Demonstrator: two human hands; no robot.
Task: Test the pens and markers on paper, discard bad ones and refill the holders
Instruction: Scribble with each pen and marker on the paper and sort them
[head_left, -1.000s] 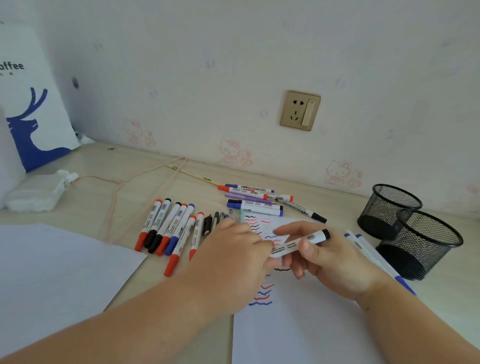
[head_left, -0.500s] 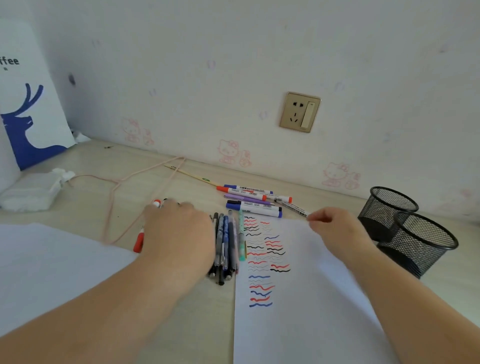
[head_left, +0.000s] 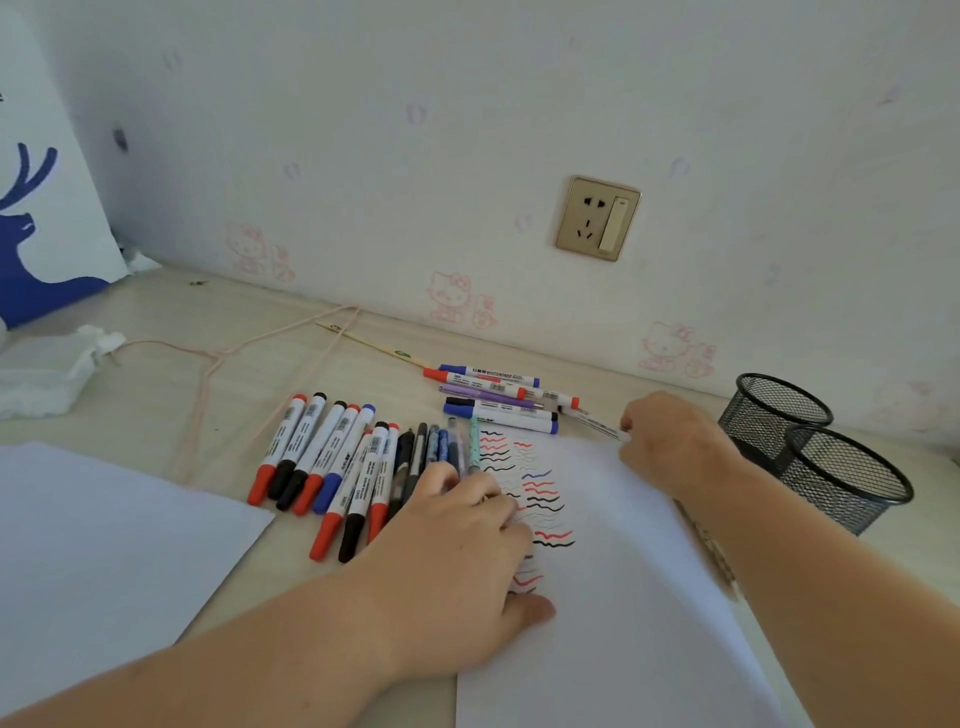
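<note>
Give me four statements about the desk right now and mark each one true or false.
1. The two black wire-mesh pen holders hold pens. False: they look empty.
2. The white test sheet with squiggles shows red, blue and black lines. True.
3. The left hand rests on the plain white sheet at the left. False: it rests on the test sheet's left edge.
4. The right hand pinches a thin pen near the sheet's far corner. True.

We face a pale wall (head_left: 415, 130) with faint pink cat stickers (head_left: 460, 301); a gold socket (head_left: 597, 218) above the beige counter (head_left: 156, 374).
</note>
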